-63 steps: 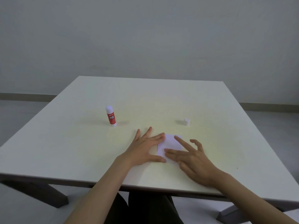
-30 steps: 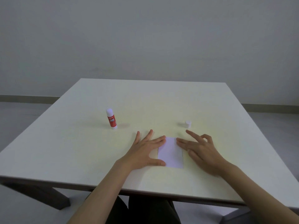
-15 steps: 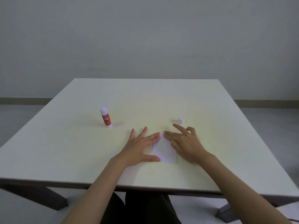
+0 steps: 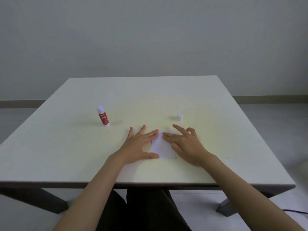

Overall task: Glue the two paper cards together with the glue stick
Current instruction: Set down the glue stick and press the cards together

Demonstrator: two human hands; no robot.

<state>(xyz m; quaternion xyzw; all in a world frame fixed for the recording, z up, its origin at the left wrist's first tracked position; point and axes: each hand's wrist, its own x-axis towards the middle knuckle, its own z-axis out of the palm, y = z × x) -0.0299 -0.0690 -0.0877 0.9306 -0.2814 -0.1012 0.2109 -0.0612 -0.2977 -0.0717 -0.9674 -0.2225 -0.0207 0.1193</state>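
glue stick (image 4: pixel 103 117) left — cap (image 4: pixel 179 117) right

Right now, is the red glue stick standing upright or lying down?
Upright, slightly tilted: the red glue stick stands on its white base on the white table, untouched by either hand.

White paper cards (image 4: pixel 162 147) are lying flat, stacked, near the table's front edge. The red-labelled glue stick (image 4: pixel 103 116) is standing upright far left, uncapped.
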